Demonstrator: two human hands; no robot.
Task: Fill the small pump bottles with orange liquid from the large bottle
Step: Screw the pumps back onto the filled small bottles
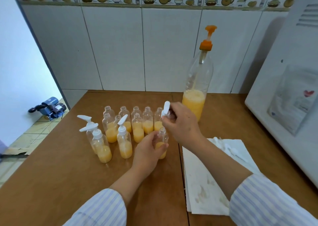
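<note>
My left hand point(148, 151) grips a small clear bottle point(162, 142), open at the neck and about half full of orange liquid, upright on the wooden table point(68, 174). Just above its neck my right hand point(180, 122) pinches a white pump head point(166, 109). Behind stand several uncapped small bottles point(137, 129) with orange liquid. To the left are three small bottles point(124, 139) with white pumps fitted. The large clear bottle point(197, 88) with an orange pump stands at the back right, orange liquid filling its lower part.
White paper towels point(206, 182) lie on the table at the right with more white pump heads point(230, 150) on them. A white appliance point(292, 96) stands at the far right. A tiled wall is behind. A blue device point(49, 109) sits on the floor at the left.
</note>
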